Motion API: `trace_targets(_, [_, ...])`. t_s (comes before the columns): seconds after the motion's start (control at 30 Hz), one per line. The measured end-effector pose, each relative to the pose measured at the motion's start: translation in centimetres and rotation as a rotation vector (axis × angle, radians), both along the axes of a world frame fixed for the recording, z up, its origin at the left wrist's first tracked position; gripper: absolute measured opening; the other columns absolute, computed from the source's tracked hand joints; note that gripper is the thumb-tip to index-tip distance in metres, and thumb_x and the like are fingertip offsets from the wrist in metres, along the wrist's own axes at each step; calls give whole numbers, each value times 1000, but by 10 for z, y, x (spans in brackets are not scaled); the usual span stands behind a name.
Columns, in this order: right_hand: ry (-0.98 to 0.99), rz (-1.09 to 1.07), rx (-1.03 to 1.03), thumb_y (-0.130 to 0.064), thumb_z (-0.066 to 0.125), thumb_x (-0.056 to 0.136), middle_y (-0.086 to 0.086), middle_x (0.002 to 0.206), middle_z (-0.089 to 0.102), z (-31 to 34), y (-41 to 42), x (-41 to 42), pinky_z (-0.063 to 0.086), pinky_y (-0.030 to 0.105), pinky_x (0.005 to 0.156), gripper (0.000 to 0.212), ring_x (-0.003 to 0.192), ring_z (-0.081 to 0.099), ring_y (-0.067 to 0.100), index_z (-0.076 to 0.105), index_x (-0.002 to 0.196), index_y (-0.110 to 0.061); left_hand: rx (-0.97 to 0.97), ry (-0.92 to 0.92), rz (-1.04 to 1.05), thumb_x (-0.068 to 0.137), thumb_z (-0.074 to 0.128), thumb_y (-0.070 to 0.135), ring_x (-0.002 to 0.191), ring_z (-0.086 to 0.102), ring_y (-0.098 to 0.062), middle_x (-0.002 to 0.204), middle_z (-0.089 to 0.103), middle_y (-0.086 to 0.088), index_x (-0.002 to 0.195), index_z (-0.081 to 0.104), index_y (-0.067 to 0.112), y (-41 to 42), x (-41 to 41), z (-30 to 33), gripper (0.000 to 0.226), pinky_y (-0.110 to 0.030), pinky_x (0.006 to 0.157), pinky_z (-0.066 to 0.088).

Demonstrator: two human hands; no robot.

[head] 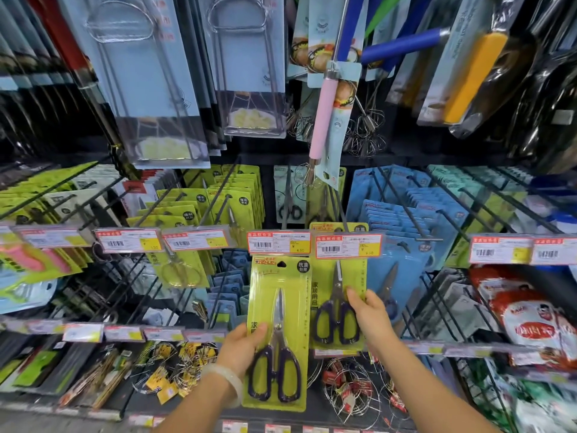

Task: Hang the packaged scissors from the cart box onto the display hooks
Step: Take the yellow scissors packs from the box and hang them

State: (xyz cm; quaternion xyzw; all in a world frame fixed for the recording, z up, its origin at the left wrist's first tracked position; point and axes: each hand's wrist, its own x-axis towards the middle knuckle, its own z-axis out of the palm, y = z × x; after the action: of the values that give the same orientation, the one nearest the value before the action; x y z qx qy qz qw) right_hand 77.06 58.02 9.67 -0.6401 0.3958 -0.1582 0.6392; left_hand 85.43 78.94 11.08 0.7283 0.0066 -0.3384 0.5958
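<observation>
head view | worn on head — looks forward, slightly down | close to display hooks

Held scissors pack left of hung pack

Shop aisle: packaged kitchen tools hang on display hooks; barcoded price tags line the rails.

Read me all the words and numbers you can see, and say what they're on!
"抗菌": black round badge on the held scissors pack in the left hand.
"家居用品": down the left edge of the hanging scissors pack that the right hand grips.
"4.50": price label above the held scissors pack.
Too blurred to read: the red brand logo, barcodes, other price labels.
</observation>
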Motion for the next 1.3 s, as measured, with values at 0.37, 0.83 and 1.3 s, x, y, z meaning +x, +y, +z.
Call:
trace_targets(0.37, [71,94,220,-52,39,93,10,126,60,5,16,-6,45,38,100,59,115,57,26,48,131,-7,-30,4,-68,93,56,30,144,23,-26,156,23,-9,148,21,5,-22,-17,-4,70,-40,118,19])
trace_targets(0.83, [-140,98,-204,-7,57,91,0,71,58,43,7,-23,46,29,65,17,67,52,15,54,77,-17,-47,-115,-44,88,64,19,96,65,-30,101,70,-14,93,63,11,-87,-25,23,10,-48,92,52])
trace_targets(1.3, [60,21,-230,-35,53,93,-5,85,47,14,-9,9,37,21,65,29,73,44,8,52,109,-12,44,-126,-99,90,60,23,96,61,-23,98,68,-5,94,62,12,-107,1,5,12,-33,90,47])
